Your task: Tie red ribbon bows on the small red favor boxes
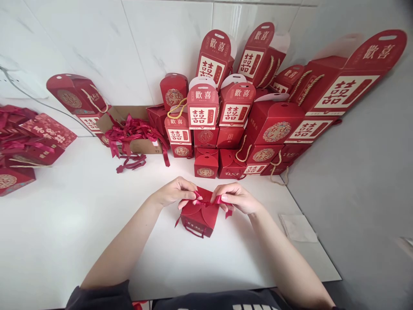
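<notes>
Left hand [174,192]: curled nearly closed, pink-red ribbon [204,204] pinched against thumb.
Right hand [238,197]: likewise curled, opposite side of same ribbon in pinch.
Small red box [206,215]: on white table [155,254], between and beneath the hands; ribbon across top, seemingly knotted, crossing too small to tell.
Beyond: stacked red boxes [230,137]; brown carton [146,147] heaped with loose ribbons [135,132].

We've got ribbon [203,204] on a red box [206,216]
Our left hand [180,192] and right hand [238,198] pinch it above the box, stacked cartons [235,110] behind.
</notes>
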{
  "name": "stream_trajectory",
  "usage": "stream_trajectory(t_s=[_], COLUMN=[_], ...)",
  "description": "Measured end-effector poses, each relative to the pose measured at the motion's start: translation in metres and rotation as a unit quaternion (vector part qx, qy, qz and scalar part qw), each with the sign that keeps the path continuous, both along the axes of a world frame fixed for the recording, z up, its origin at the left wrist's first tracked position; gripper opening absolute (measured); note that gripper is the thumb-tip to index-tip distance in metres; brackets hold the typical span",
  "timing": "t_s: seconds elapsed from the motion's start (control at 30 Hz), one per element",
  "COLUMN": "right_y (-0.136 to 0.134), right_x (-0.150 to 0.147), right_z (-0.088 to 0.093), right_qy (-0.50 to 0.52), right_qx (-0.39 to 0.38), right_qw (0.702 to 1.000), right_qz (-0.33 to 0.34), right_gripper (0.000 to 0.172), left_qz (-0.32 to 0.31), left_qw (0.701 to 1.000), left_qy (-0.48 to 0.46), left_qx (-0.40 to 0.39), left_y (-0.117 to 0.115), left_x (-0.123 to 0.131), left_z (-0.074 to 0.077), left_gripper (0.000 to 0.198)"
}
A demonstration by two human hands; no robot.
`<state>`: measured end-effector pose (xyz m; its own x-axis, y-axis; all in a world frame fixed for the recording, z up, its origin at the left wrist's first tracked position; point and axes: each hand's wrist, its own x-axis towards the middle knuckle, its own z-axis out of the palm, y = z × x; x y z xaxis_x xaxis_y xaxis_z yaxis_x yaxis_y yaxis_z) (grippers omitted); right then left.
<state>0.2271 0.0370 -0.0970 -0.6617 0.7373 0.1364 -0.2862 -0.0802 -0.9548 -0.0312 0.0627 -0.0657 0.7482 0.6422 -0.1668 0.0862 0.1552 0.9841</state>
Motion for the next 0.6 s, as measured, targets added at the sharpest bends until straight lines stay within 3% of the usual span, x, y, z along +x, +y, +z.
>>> stream_trajectory(t_s=[0.17, 0.33, 0.6], right_y=[0.003, 0.0, -0.004], right_x=[-0.003, -0.01, -0.017], right_z=[0.003, 0.011, 0.007], right_qy=[-0.087, -0.113, -0.087], right_qx=[0.034, 0.08, 0.098], right_qw=[0.994, 0.983, 0.981], right_qz=[-0.058, -0.117, -0.141], right_gripper=[0.022, 0.024, 0.016], left_qz=[0.026, 0.063, 0.057], left_qw=[0.991, 0.99, 0.989], left_qy=[0.122, 0.113, 0.129], left_qx=[0.04, 0.052, 0.052], left_y=[0.0, -0.003, -0.008], left_x=[0.005, 0.011, 0.02], left_z=[0.004, 0.004, 0.009], left_gripper=[0.029, 0.029, 0.024])
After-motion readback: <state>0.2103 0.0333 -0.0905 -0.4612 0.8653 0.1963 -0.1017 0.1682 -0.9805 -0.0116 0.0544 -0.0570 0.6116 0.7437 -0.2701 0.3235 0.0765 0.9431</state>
